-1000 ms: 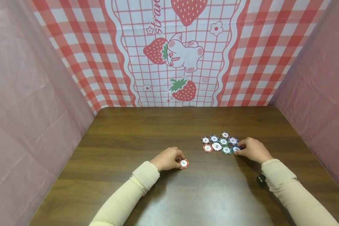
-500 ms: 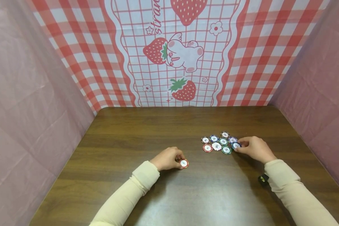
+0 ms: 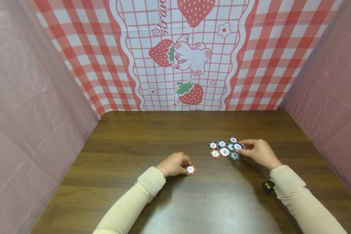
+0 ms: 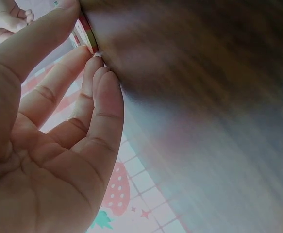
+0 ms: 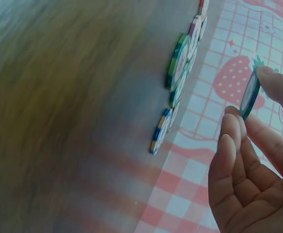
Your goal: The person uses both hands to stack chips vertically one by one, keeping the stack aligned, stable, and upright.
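My left hand (image 3: 173,165) pinches a red poker chip (image 3: 191,169) at the table's middle. Its edge shows between thumb and forefinger in the left wrist view. A dark blue poker chip (image 3: 238,146) is pinched by my right hand (image 3: 259,153). The right wrist view shows this chip raised off the table, above the others. From the head it overlaps a green chip (image 3: 230,147) and hides most of a blue-purple chip. Around them lie a second green chip (image 3: 235,156), a white chip (image 3: 224,152) and a red chip (image 3: 215,153).
Farther back in the cluster lie a blue chip (image 3: 221,143) and two brown-rimmed chips, one at the left (image 3: 213,145). The wooden table (image 3: 152,130) ends at a strawberry-print cloth (image 3: 190,65). Pink curtains (image 3: 32,113) flank both sides.
My right hand has lifted the dark blue chip from the cluster's right edge and carried it left and slightly back, over other chips. The left hand has stayed still.
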A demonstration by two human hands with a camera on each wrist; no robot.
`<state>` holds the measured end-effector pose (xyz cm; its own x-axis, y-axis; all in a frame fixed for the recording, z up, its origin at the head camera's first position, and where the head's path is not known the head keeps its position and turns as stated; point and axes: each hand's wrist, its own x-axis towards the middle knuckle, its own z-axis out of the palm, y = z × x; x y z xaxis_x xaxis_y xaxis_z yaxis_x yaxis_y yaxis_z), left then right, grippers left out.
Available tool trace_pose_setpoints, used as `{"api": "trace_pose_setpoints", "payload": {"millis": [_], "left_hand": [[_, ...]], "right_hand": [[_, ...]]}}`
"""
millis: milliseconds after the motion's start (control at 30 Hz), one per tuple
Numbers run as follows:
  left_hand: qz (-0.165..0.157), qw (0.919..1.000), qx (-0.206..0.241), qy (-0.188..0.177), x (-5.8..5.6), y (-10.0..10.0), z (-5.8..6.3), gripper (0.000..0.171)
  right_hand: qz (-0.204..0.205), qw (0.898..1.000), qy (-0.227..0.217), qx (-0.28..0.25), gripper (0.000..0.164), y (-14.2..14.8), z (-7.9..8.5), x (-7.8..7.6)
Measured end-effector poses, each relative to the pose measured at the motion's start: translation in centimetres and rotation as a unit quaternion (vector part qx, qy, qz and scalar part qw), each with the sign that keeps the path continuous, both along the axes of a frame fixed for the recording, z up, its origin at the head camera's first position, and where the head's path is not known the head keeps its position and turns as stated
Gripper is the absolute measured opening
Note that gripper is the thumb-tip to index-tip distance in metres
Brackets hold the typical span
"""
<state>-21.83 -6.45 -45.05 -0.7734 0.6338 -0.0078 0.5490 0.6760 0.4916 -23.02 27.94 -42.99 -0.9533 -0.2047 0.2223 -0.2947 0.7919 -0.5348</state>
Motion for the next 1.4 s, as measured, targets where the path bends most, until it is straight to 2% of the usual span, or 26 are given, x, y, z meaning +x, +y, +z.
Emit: {"api": "trace_pose_setpoints", "payload": {"millis": [433, 700, 1133, 1400], "left_hand": [[-0.003, 1.0, -0.001, 0.001, -0.1, 0.1, 0.0, 0.024], [0.005, 0.9999, -0.007, -0.005, -0.2, 0.1, 0.0, 0.025], [0.0, 1.0, 0.0, -0.004, -0.2, 0.2, -0.1, 0.024], [-0.001, 1.0, 0.004, -0.008, -0.2, 0.2, 0.0, 0.025]], "right_hand": [[0.03, 0.999, -0.01, -0.038, 0.042, -2.7, 0.2, -0.1], [0.059, 0.997, 0.001, -0.044, 0.034, -5.0, 0.5, -0.2], [0.127, 0.99, 0.002, -0.055, 0.038, -8.6, 0.6, -0.1], [0.172, 0.984, -0.003, -0.048, 0.029, -10.4, 0.4, -0.2]]}}
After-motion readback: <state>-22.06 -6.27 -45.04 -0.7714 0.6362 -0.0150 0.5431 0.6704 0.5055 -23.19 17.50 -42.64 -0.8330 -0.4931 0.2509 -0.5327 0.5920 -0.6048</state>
